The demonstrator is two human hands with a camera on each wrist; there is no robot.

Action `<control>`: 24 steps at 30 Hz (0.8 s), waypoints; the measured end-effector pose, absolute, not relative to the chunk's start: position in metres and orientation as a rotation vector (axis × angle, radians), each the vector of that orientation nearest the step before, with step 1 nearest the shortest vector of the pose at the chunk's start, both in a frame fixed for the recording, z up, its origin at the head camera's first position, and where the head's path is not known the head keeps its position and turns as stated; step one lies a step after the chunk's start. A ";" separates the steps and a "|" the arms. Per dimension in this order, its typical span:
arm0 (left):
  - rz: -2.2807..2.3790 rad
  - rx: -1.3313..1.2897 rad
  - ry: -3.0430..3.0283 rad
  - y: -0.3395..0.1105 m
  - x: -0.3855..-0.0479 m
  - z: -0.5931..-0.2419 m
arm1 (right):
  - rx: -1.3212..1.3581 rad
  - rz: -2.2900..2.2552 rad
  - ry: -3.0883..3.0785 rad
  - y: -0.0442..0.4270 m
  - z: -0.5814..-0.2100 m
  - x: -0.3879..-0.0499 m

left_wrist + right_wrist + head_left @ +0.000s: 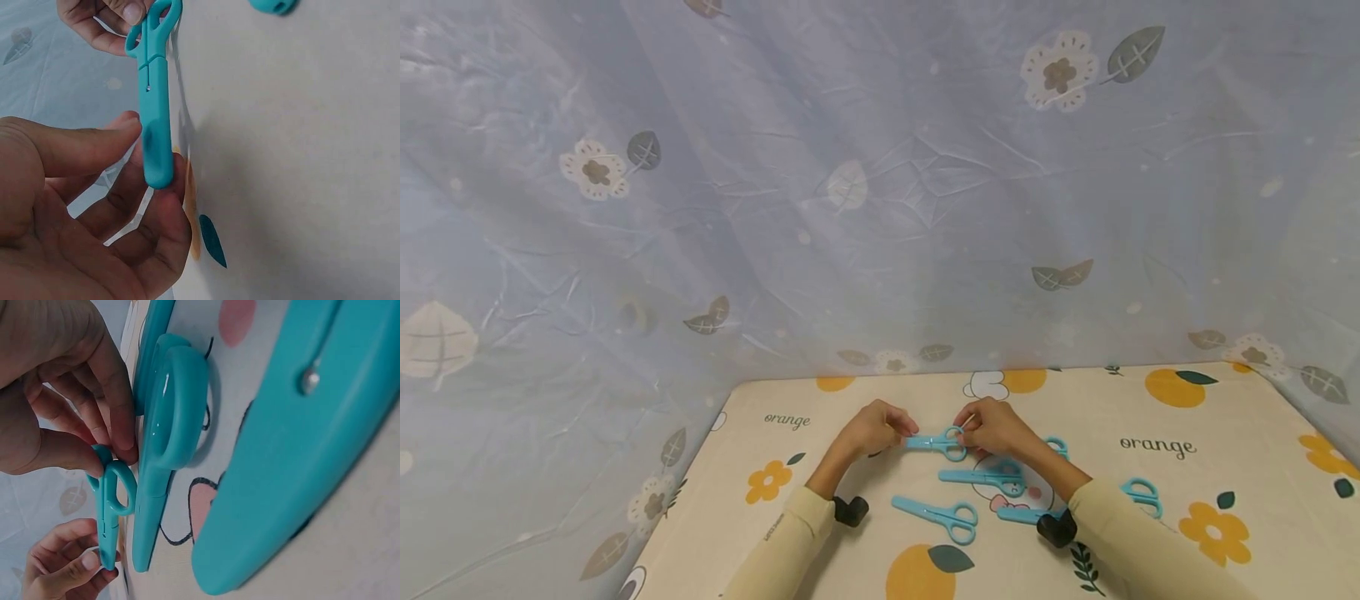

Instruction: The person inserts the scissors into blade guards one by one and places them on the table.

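A pair of light blue scissors (931, 442) is held level between both hands, its blades together in a blue cover. At the blade end, my left hand (872, 427) pinches the cover between thumb and fingers, as the left wrist view also shows on the scissors (155, 122). My right hand (997, 427) pinches the finger loops between thumb and fingers. Just nearer to me lies another pair of blue scissors (973, 477). A further pair (936, 511) lies below it. Beneath the right forearm, more blue scissors (1020, 515) are partly hidden.
Blue handle loops (1142, 492) show to the right of the right forearm, and another loop (1057, 447) behind it. The tablecloth (842, 550) has orange and flower prints. A patterned pale curtain (880, 250) hangs behind the table. Each wrist carries a black camera (851, 511).
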State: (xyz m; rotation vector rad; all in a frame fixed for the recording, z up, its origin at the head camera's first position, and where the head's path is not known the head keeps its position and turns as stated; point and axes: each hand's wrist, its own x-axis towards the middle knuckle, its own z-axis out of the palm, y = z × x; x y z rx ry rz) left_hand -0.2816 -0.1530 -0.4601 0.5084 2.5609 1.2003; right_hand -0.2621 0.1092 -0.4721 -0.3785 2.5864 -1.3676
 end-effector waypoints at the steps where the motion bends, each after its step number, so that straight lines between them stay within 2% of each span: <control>1: 1.186 0.508 2.573 -0.153 -0.281 -0.460 | -0.377 -1.369 2.589 0.109 -0.472 -0.262; 18: 1.113 0.498 2.618 -0.155 -0.281 -0.460 | -0.295 -1.246 2.670 0.102 -0.466 -0.265; 24: 1.089 0.476 2.627 -0.155 -0.280 -0.460 | -0.346 -1.215 2.677 0.104 -0.464 -0.263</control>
